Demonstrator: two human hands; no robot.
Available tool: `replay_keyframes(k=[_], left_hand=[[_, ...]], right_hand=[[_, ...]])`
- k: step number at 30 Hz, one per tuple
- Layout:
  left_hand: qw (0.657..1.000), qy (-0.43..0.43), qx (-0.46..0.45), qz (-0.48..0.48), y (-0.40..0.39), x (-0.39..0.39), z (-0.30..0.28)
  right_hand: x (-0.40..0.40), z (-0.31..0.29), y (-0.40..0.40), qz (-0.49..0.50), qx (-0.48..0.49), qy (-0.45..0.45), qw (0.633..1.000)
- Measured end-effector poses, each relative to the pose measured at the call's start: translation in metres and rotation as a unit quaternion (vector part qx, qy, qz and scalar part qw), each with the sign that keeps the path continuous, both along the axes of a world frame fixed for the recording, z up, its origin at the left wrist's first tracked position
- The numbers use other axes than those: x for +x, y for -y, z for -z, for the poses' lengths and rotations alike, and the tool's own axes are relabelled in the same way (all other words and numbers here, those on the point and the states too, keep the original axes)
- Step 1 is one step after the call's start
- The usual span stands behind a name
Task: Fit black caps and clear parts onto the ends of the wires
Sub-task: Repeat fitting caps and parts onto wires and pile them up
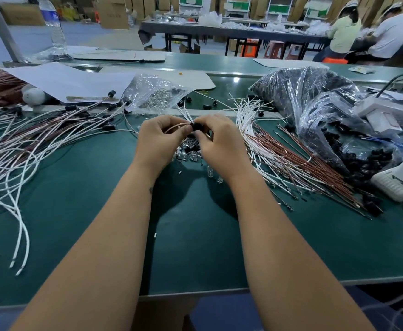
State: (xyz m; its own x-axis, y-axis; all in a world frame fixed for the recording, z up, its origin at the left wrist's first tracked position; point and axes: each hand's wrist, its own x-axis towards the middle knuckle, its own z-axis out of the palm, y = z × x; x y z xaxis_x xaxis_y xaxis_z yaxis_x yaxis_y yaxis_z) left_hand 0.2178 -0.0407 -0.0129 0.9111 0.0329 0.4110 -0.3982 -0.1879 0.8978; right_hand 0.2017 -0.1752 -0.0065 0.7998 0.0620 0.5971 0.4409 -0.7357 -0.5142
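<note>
**One cap going on, a bench of wire still to do**

Two bare forearms reach out over the green bench (76,211) and meet at the grip. The left hand (158,139) pinches a thin brown wire (175,126), which arcs from its fingers across to the right hand (219,142). That hand's fingertips close round a black cap (197,126) at the wire's end. Whether the cap is fully seated I cannot tell — the fingers hide the joint.

Just beneath the grip lies a small heap of clear parts and black caps (188,150), ready to pick from. To the left of the grip sprawl finished wires (71,125), several plainly carrying black caps at their far ends. To the right of it lies a fan of bare white and brown wires (279,158) with no caps showing, and beyond that a bulging bag of black caps (298,91). Behind the grip sits a bag of clear parts (155,93).

Judging by the piles, the job is well under way but far from over — the uncapped bundle is still thick, and the wire in hand appears to need its clear part.
</note>
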Motion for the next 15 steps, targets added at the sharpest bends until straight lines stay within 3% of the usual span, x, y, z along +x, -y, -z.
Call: replay_keyframes(k=[3, 5, 9, 15], left_hand=[[0.998, 0.003, 0.052, -0.036, -0.004, 0.003, 0.002], [0.987, -0.003, 0.106, -0.119, -0.012, 0.008, 0.004], [0.908, -0.047, 0.25, -0.333, -0.026, 0.009, 0.006], [0.898, 0.136, 0.325, -0.264, -0.005, -0.005, 0.001]], right_hand=[[0.003, 0.001, 0.005, 0.05, -0.039, 0.005, 0.998], [0.005, 0.003, 0.012, 0.109, -0.058, 0.011, 0.992], [0.006, 0.004, 0.016, 0.151, -0.077, 0.003, 0.986], [0.003, 0.002, 0.008, 0.1, -0.068, -0.003, 0.993]])
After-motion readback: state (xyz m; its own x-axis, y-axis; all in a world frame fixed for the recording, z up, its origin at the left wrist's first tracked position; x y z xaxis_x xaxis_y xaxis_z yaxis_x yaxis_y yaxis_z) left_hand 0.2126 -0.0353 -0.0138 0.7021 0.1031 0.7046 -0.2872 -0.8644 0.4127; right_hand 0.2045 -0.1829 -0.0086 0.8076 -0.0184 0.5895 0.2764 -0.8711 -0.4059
